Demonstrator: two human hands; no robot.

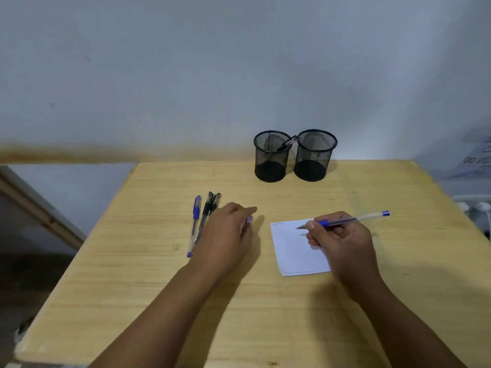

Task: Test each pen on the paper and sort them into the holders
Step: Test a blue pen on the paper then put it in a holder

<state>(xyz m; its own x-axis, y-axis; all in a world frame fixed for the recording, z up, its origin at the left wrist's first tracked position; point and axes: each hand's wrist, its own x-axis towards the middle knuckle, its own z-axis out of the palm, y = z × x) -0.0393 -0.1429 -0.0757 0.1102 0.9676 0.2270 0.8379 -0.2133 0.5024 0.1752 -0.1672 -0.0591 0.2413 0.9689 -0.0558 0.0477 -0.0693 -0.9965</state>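
head view, close above, facing forward and down at table (159,301)

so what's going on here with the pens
A person is testing pens at a wooden table. The right hand grips an uncapped blue pen, tip over the white paper, which has faint marks at its top edge. The left hand appears to hold the blue cap. A blue pen and two black pens lie to its left. One pen leans in the left of two mesh holders.
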